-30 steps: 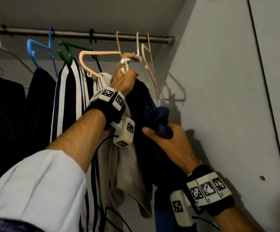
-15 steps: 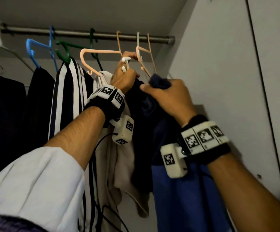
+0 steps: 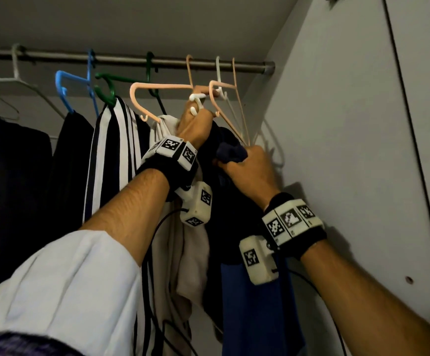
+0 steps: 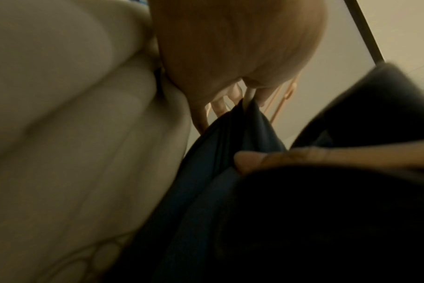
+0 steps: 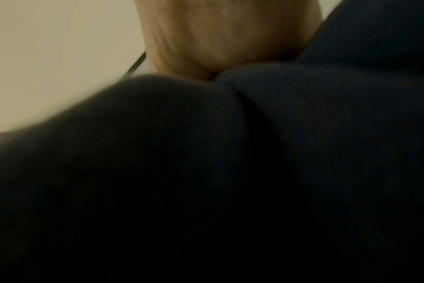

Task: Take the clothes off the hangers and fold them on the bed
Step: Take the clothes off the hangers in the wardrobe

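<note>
While the left hand (image 3: pixel 195 124) is clenched round the white hanger (image 3: pixel 198 102) just below the rod (image 3: pixel 131 60), the right hand (image 3: pixel 247 165) has its fingers curled tight on a bunched fold of the navy garment (image 3: pixel 230 152); both hands are full, neither slack. The garment hangs off the white hanger at the rod's right end, close to the wardrobe wall (image 3: pixel 337 150) — not yet free; the bed isn't in view. Step in hand, as I read it: stripping the first piece off its hanger. Next move likely calls for the left to hold the hanger steady while the right works the neck or shoulder over the hanger's end; risk is snagging the empty pink hangers (image 3: pixel 224 98) just beside it. Materials: the garment is soft, matte, dark knit that bunches easily, a brighter blue panel lower down; the hanger is thin, rigid, smooth plastic with a small hook; the beige cloth (image 3: pixel 183 253) next to it is limp; the striped garment (image 3: pixel 116 150) is flat — bold white bands on dark.
</note>
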`<move>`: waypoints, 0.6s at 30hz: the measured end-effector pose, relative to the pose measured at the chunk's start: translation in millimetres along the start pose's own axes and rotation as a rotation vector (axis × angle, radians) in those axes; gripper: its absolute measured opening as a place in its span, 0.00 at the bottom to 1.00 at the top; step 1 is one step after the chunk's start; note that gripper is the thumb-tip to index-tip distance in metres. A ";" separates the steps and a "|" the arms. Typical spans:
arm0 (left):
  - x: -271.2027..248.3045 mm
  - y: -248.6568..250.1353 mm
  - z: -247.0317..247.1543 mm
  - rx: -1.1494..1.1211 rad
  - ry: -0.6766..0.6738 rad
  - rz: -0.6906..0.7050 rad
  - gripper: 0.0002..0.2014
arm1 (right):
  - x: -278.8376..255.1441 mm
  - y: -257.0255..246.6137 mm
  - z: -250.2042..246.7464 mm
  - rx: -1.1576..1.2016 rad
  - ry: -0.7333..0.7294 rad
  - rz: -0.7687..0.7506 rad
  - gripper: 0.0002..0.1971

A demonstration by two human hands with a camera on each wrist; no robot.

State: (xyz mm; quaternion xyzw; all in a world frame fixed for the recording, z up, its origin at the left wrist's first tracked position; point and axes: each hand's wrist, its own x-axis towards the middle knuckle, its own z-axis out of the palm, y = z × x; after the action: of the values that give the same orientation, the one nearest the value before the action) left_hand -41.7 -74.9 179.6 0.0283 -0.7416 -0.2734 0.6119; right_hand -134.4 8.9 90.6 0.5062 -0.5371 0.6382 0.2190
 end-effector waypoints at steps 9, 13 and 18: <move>7.1 -10.3 3.1 0.042 -0.024 0.176 0.17 | -39.4 19.3 -3.6 0.098 -0.094 -0.108 0.19; 8.9 -13.1 4.0 0.049 -0.021 0.168 0.16 | -49.3 19.0 -6.2 0.133 -0.147 -0.092 0.20; 5.9 -8.5 2.8 0.021 -0.029 0.147 0.19 | -32.8 -5.0 -22.7 0.068 0.051 0.030 0.27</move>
State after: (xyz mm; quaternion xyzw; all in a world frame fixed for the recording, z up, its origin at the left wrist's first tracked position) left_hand -48.3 -83.3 180.9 -0.0238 -0.7533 -0.2200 0.6194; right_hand -126.8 39.8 66.1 0.4891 -0.5168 0.6719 0.2056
